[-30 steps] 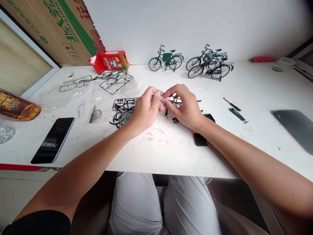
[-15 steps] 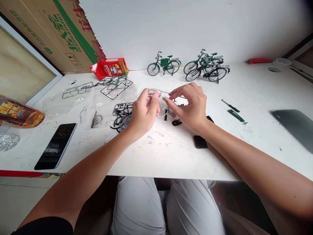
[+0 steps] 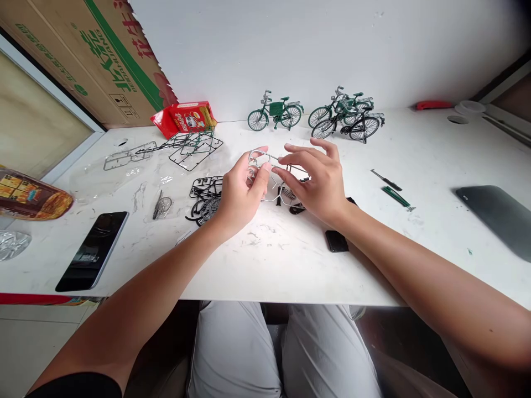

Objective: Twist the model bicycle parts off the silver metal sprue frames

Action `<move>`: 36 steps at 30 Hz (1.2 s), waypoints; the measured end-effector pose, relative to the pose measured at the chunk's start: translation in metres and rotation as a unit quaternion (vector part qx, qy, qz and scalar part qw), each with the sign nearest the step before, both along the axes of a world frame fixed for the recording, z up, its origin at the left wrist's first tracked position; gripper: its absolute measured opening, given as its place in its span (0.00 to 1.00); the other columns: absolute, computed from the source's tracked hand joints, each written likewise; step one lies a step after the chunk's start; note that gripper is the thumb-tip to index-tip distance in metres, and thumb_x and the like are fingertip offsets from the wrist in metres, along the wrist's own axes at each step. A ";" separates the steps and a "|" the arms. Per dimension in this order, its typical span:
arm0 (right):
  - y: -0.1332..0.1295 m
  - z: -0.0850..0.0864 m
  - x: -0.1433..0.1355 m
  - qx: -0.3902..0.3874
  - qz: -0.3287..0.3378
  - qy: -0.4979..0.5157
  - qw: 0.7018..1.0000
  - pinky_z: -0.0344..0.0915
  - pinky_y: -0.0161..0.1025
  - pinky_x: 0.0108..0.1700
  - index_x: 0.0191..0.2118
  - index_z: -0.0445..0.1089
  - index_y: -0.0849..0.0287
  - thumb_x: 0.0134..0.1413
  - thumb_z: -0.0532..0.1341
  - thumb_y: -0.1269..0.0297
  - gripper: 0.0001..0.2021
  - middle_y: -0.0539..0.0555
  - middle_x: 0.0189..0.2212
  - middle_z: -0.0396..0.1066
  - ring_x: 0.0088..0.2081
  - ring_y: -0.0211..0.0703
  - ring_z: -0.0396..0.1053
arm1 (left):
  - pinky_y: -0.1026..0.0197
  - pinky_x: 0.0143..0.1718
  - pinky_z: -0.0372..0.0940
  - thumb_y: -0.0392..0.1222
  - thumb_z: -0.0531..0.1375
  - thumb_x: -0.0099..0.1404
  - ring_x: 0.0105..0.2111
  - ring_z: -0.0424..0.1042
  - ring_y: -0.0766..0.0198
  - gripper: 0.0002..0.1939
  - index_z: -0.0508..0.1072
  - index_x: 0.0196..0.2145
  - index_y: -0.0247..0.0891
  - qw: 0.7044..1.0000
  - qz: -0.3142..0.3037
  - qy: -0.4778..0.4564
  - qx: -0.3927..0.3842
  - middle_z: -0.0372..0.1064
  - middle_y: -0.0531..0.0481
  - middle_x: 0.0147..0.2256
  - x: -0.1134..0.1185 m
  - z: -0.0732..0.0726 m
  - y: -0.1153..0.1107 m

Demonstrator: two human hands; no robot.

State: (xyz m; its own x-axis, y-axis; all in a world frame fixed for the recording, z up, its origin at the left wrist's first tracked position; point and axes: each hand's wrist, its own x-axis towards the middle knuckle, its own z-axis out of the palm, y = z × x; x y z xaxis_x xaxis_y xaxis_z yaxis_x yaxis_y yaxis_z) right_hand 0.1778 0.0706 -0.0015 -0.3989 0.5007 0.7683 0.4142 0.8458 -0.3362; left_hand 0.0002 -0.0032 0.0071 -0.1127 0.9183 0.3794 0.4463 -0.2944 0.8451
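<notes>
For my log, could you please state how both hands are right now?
Left hand: closed, holding the silver frame.
Right hand: at the frame; grip cannot be told.

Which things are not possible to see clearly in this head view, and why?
Head view:
Silver frame: gripped part, behind the left hand.
Right hand: fingertip contact, too small to tell.
Black parts: partly hidden by the left hand.
Dark grey slab: cut off by the right edge.

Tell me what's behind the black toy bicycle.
Behind the black bicycle stands a green bicycle, its saddle and much of its front wheel showing, with the white wall beyond. The black bicycle covers some lower parts, which cannot be seen.
</notes>
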 end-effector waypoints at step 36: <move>0.002 -0.008 -0.003 -0.068 0.056 0.096 0.991 0.73 0.54 0.49 0.45 0.82 0.52 0.64 0.72 0.59 0.06 0.54 0.38 0.84 0.44 0.54 0.75 | 0.64 0.29 0.71 0.58 0.56 0.79 0.24 0.79 0.67 0.18 0.72 0.49 0.40 0.995 -0.057 -0.086 -0.010 0.76 0.51 0.34 -0.005 -0.016 0.010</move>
